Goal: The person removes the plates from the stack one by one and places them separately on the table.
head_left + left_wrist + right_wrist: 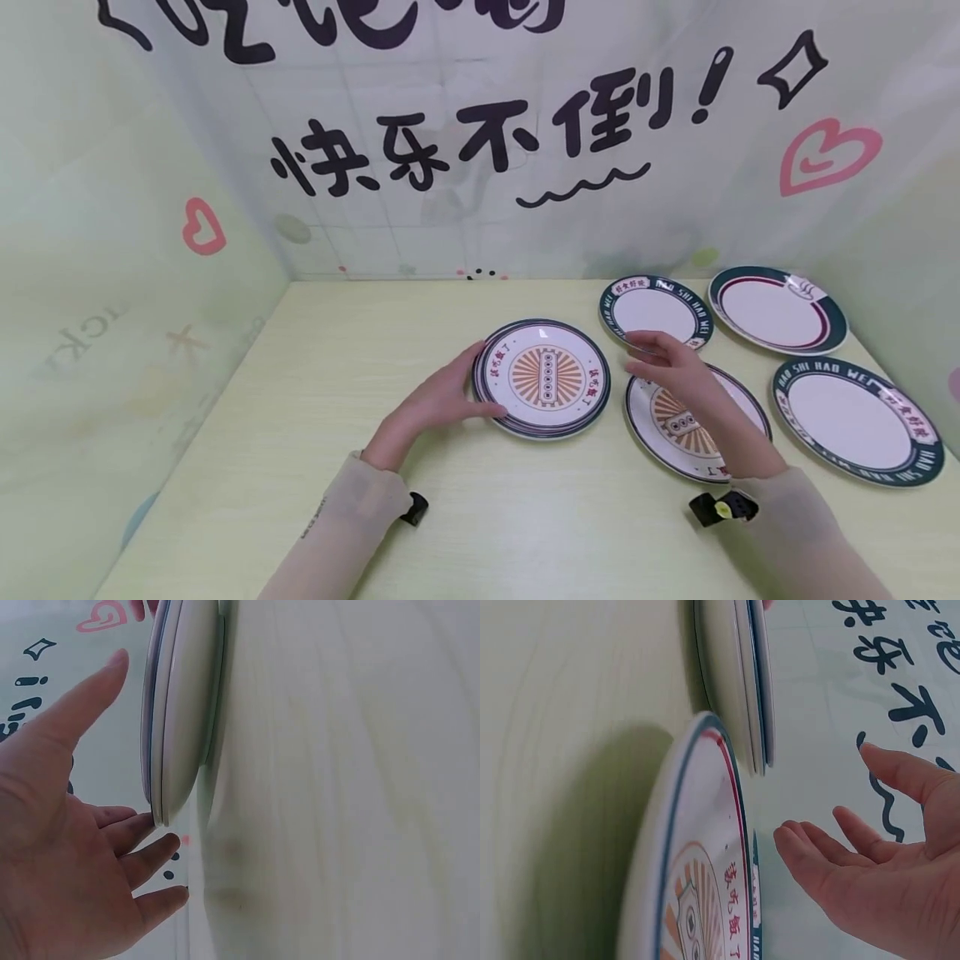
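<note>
A small stack of white plates point(546, 377) with dark blue rims and an orange sunburst print sits mid-table. At its left side is my left hand point(444, 393), its fingertips touching the rim; in the left wrist view the thumb stands apart from the stacked plates point(184, 705). My right hand point(673, 367) hovers over a single matching sunburst plate point(671, 429), partly hiding it. The right wrist view shows this right hand point(900, 855) holding nothing, fingers spread loosely, between the stack's edge point(742, 682) and the single sunburst plate point(705, 855).
Right of the stack lie a smaller green-rimmed plate point(654, 310), a larger green-rimmed plate point(776, 304) and a lettered green-rimmed plate point(855, 412). A printed wall covering point(420, 242) closes off the back of the pale wood-grain table point(360, 333) and continues along both sides.
</note>
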Available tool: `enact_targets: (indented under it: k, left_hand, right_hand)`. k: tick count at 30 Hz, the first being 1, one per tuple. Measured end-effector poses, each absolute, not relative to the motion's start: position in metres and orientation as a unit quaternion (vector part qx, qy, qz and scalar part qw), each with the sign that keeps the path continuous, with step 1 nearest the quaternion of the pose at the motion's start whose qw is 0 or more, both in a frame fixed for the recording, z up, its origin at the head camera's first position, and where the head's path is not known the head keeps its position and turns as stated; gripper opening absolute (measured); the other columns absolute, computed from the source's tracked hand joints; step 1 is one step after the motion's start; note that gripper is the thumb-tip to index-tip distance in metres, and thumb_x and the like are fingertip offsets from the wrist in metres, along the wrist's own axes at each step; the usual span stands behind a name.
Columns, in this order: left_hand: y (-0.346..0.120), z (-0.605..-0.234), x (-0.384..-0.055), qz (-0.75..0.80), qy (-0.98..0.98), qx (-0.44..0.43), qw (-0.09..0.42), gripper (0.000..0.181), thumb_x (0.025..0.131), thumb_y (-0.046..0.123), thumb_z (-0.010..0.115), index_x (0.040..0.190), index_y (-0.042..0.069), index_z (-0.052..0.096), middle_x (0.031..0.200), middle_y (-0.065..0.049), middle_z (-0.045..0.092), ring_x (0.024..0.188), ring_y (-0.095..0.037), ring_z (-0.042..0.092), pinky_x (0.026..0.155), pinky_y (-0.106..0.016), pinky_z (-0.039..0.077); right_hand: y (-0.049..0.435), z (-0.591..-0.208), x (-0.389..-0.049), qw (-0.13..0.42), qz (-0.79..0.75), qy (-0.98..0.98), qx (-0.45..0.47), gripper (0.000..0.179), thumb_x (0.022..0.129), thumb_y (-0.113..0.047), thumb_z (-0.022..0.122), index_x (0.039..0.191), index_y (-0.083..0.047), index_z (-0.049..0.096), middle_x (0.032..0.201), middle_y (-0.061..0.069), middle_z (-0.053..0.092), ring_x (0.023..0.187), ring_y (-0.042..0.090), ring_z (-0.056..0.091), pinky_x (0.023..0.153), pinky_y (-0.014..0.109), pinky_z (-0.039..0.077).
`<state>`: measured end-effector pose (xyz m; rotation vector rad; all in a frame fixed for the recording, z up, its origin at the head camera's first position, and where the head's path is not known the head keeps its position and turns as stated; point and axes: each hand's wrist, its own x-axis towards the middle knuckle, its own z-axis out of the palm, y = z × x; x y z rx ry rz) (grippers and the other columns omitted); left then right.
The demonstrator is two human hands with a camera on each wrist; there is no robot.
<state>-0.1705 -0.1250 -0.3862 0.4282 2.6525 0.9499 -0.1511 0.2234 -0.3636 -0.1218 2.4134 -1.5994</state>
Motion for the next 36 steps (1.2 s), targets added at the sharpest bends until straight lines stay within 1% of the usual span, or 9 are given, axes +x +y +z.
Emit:
enact_targets:
  k: [2,4,7,10,14,20,26,31,36]
  left_hand:
    - [-0.125,-0.387,-0.172,0.341,0.919,0.136,0.143,0.110,0.077,0.049,0.083,0.160,0.015,0.019,0.165,-0.007,0.029,0.152,-0.030,0.029,0.124,-0.049,0.029]
    - [-0.125,-0.388,-0.174,0.357,0.916,0.130,0.133,0.106,0.079,0.046,0.082,0.159,0.013,0.022,0.163,-0.008,0.032,0.150,-0.030,0.032,0.124,-0.049,0.030]
    - [-0.123,-0.388,-0.177,0.372,0.914,0.119,0.113,0.100,0.080,0.038,0.083,0.158,0.012,0.026,0.160,-0.007,0.038,0.145,-0.030,0.041,0.120,-0.049,0.036]
    - [-0.120,-0.388,-0.180,0.377,0.915,0.107,0.094,0.096,0.080,0.029,0.084,0.156,0.010,0.030,0.155,-0.006,0.045,0.135,-0.030,0.050,0.113,-0.048,0.044]
    - [-0.117,-0.388,-0.184,0.365,0.924,0.087,0.076,0.086,0.080,0.025,0.085,0.151,0.008,0.039,0.144,-0.009,0.052,0.121,-0.028,0.055,0.102,-0.044,0.051]
    - [-0.116,-0.384,-0.185,0.360,0.928,0.046,0.079,0.058,0.079,0.026,0.085,0.126,0.004,0.058,0.123,-0.011,0.059,0.107,-0.027,0.057,0.093,-0.040,0.054]
    - [-0.119,-0.382,-0.187,0.364,0.927,0.035,0.088,0.049,0.082,0.026,0.082,0.122,0.006,0.061,0.120,-0.010,0.065,0.104,-0.025,0.060,0.089,-0.038,0.055]
    - [-0.121,-0.384,-0.189,0.370,0.924,0.030,0.094,0.047,0.083,0.026,0.080,0.121,0.006,0.061,0.119,-0.010,0.067,0.103,-0.023,0.062,0.085,-0.036,0.056]
    - [-0.122,-0.385,-0.191,0.379,0.919,0.021,0.103,0.047,0.084,0.025,0.080,0.122,0.005,0.061,0.119,-0.010,0.067,0.105,-0.023,0.064,0.088,-0.035,0.057]
  right_hand:
    - [0.217,-0.366,-0.153,0.134,-0.554,0.821,-0.046,0.067,0.099,-0.018,0.061,0.154,-0.002,0.028,0.160,0.023,0.032,0.148,0.041,0.032,0.117,0.042,0.041]
    - [0.211,-0.369,-0.154,0.150,-0.563,0.811,-0.053,0.073,0.097,-0.015,0.063,0.156,-0.002,0.023,0.163,0.023,0.024,0.151,0.043,0.023,0.121,0.056,0.029]
    - [0.205,-0.372,-0.157,0.178,-0.572,0.798,-0.071,0.083,0.094,-0.012,0.067,0.159,-0.004,0.016,0.167,0.020,0.011,0.153,0.045,0.012,0.123,0.062,0.019]
    - [0.201,-0.375,-0.159,0.207,-0.569,0.792,-0.081,0.091,0.091,-0.011,0.070,0.161,-0.008,0.010,0.169,0.016,0.002,0.154,0.044,0.004,0.124,0.062,0.013]
    - [0.197,-0.378,-0.161,0.225,-0.559,0.793,-0.085,0.096,0.089,-0.010,0.071,0.161,-0.008,0.007,0.169,0.016,-0.002,0.154,0.043,0.000,0.125,0.059,0.012]
    - [0.195,-0.381,-0.163,0.222,-0.539,0.807,-0.096,0.093,0.089,-0.007,0.070,0.158,0.002,0.010,0.166,0.025,0.003,0.153,0.046,0.005,0.125,0.056,0.017]
    - [0.194,-0.384,-0.166,0.219,-0.520,0.820,-0.099,0.092,0.087,-0.005,0.071,0.157,0.004,0.013,0.165,0.027,0.007,0.152,0.046,0.009,0.125,0.054,0.016]
    - [0.195,-0.384,-0.166,0.232,-0.515,0.819,-0.099,0.097,0.086,-0.006,0.074,0.158,0.004,0.010,0.164,0.028,0.007,0.152,0.046,0.009,0.125,0.053,0.017]
    - [0.196,-0.385,-0.167,0.235,-0.509,0.821,-0.109,0.100,0.085,-0.007,0.075,0.158,0.003,0.007,0.164,0.028,0.005,0.152,0.045,0.010,0.125,0.052,0.019]
